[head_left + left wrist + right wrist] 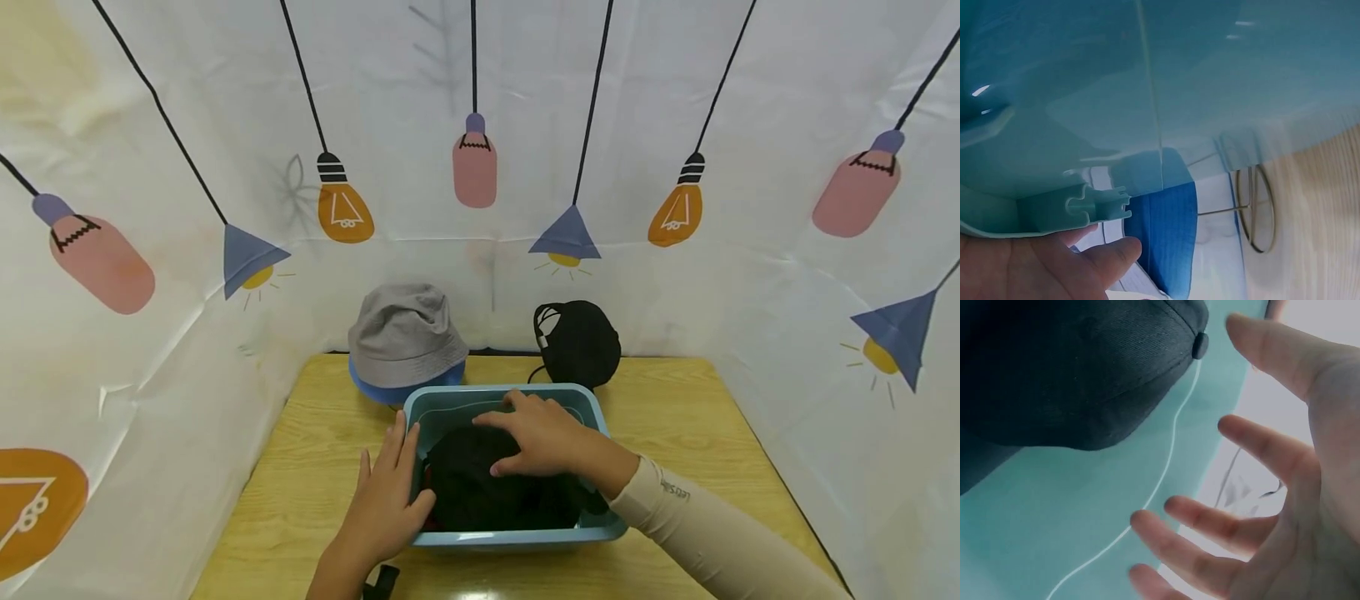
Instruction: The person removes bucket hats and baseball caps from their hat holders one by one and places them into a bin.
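Observation:
A light blue plastic basin [517, 539] stands on the table with dark caps inside. A black cap [1085, 375] with a button on its crown shows in the right wrist view. My right hand [536, 437] hovers over the basin with its fingers spread, apart from that cap in the right wrist view. Along the basin's left rim lies my left hand [386, 500], its fingers extended against the outside and its thumb near the rim. A bit of red shows among the dark caps, whose edges blend together.
Behind the basin, a grey bucket hat [405, 333] sits over a blue hat [397, 393]. A wire stand [1262, 209] shows nearby in the left wrist view. Another black cap [581, 346] is at the back right. White printed sheeting [420, 275] encloses the wooden table [675, 417].

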`<state>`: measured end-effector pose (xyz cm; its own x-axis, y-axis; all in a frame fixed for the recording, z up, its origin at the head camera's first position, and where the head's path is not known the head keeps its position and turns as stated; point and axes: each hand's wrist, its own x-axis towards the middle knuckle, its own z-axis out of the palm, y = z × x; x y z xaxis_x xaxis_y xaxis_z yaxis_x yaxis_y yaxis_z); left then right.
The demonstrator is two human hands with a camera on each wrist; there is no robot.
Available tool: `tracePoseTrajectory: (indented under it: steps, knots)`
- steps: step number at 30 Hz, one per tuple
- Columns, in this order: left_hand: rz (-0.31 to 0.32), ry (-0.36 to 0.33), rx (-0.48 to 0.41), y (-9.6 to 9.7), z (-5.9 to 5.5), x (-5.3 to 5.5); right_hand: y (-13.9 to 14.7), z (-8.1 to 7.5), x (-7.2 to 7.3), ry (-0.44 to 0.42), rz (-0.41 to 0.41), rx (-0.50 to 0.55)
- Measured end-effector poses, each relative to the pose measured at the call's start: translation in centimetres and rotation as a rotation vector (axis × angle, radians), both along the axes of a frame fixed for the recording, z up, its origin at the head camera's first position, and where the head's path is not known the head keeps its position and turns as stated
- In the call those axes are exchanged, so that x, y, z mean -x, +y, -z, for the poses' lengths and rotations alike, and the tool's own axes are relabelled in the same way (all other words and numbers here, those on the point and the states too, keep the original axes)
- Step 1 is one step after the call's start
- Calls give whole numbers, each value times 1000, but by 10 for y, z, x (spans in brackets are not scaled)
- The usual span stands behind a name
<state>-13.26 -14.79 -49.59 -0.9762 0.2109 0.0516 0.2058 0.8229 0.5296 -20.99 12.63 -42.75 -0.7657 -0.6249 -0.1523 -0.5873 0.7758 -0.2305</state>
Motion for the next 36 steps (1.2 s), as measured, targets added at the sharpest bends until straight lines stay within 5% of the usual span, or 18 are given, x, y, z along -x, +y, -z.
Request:
tracePoseTrajectory:
  steps: [6, 14, 36]
  knots:
    - [-3, -1, -8, 0, 1, -1, -2, 1, -1, -133, -60, -53]
    - [3, 5, -10, -2, 3, -1, -11, 19, 5, -174, -184, -129]
    - [12, 15, -26, -1, 3, 0, -37, 56, 20, -253, -201, -217]
